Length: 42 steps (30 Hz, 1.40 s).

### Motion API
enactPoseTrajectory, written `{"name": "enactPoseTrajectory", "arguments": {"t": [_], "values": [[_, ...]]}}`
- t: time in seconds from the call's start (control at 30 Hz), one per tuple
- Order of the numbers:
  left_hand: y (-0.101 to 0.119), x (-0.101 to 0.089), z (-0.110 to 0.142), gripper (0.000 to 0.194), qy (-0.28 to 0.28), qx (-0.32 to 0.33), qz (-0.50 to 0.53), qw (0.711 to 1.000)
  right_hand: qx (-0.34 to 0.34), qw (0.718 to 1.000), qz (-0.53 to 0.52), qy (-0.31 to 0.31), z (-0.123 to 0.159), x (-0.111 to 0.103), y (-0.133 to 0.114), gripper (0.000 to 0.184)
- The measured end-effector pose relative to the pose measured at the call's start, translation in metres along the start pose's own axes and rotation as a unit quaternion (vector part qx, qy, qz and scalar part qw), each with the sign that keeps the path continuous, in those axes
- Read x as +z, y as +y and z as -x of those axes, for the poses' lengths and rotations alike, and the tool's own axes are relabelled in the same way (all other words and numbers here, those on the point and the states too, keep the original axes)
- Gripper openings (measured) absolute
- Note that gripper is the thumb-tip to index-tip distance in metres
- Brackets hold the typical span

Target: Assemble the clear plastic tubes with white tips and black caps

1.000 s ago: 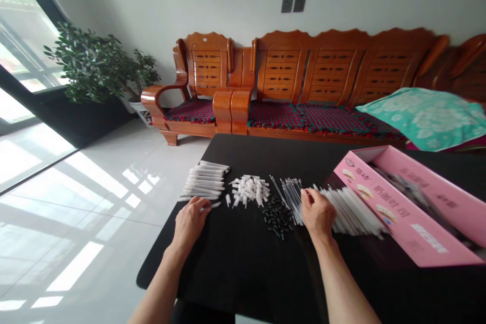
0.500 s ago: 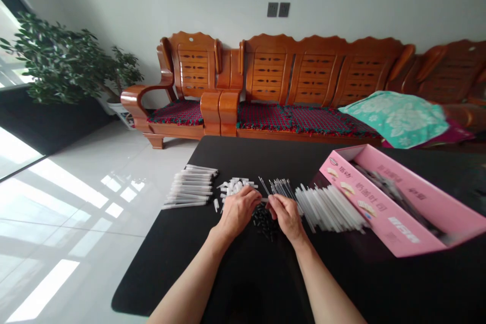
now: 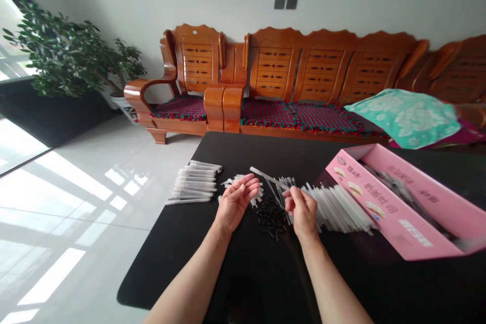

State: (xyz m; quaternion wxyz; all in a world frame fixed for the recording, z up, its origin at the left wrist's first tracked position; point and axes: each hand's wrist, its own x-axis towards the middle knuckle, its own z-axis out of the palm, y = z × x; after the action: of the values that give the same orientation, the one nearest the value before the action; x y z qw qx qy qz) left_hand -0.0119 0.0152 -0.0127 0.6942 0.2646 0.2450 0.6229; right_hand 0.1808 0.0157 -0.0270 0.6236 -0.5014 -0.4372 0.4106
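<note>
Clear plastic tube (image 3: 266, 176) is being pinched in the right hand (image 3: 301, 211), fingertips clamping its lower end while the free end angles up and left above the black bench (image 3: 170, 273). The left hand (image 3: 236, 201) is hanging open, palm up, just beside the tube and not touching it. Both hands are working over a heap of small black caps (image 3: 271, 218). Small white plastic pieces (image 3: 228, 181) and a stack of long white tubes (image 3: 194, 181) are lying left, with a loose pile of white tubes (image 3: 337, 207) spreading right towards a pink carton (image 3: 402, 223).
</note>
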Motion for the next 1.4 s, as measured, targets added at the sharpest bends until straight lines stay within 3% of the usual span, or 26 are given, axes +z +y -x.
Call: {"name": "enactPoseTrajectory", "arguments": {"t": [0.1, 0.4, 0.5, 1.0, 1.27, 1.4], "values": [[-0.001, 0.0, -0.001, 0.041, 0.008, -0.003, 0.003, 1.0, 0.017, 0.999, -0.03, -0.013, 0.0, 0.0, 0.001, 0.043], [-0.01, -0.001, -0.005, 0.038, 0.06, 0.044, -0.055, 0.996, 0.046, 0.988, 0.009, -0.148, 0.006, 0.005, 0.0, 0.05], [-0.01, -0.002, -0.007, 0.039, 0.067, 0.051, -0.055, 0.995, 0.059, 0.986, 0.007, -0.154, 0.006, 0.003, 0.002, 0.054], [-0.007, -0.006, -0.013, 0.038, 0.077, 0.084, -0.088, 0.99, 0.039, 0.966, 0.077, -0.244, 0.006, 0.001, -0.011, 0.041], [-0.008, -0.009, -0.014, 0.039, 0.087, 0.081, -0.101, 0.988, 0.055, 0.969, 0.053, -0.236, 0.005, 0.0, -0.006, 0.033], [-0.008, -0.009, -0.014, 0.038, 0.089, 0.082, -0.099, 0.988, 0.058, 0.969, 0.052, -0.232, 0.005, 0.001, -0.003, 0.041]]}}
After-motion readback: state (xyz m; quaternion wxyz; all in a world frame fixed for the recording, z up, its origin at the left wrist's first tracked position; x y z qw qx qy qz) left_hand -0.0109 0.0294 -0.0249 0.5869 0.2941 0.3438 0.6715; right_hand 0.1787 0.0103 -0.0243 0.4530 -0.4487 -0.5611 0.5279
